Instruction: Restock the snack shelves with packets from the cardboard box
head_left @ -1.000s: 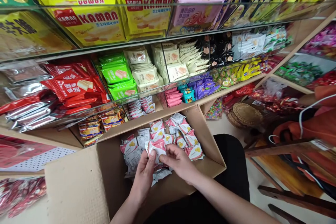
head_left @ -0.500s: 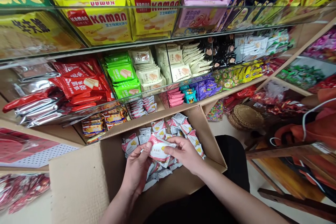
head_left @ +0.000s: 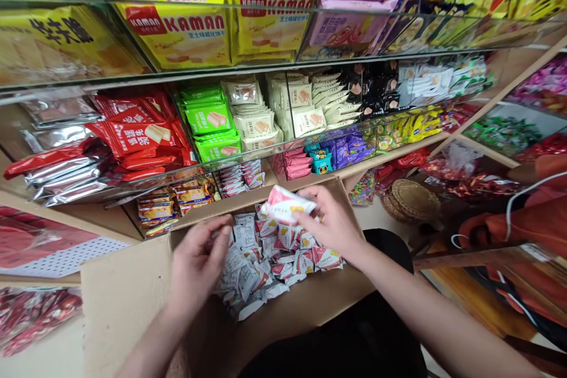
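A small white and pink snack packet (head_left: 283,208) is pinched in my right hand (head_left: 330,221), between thumb and fingers, above an opened cardboard box (head_left: 170,283). Many similar wrapped packets (head_left: 270,254) lie loosely piled inside the box. Over the box's left part is my left hand (head_left: 201,257), slightly blurred, its fingers bent and the thumb apart from them. No packet shows in its grip, though some packets lie right behind its fingertips.
Glass-fronted shelves rise ahead, with yellow wafer packs (head_left: 177,29), red packets (head_left: 142,136), green packets (head_left: 208,121) and purple packets (head_left: 348,147). Similar white-pink packets (head_left: 241,177) fill a low compartment behind the box. Woven round mats (head_left: 411,201) and a wooden stool (head_left: 482,301) stand right.
My left hand has let go of the packet and moved left. My right hand has lifted the packet up and slightly right, toward the shelf. The view has shifted slightly.
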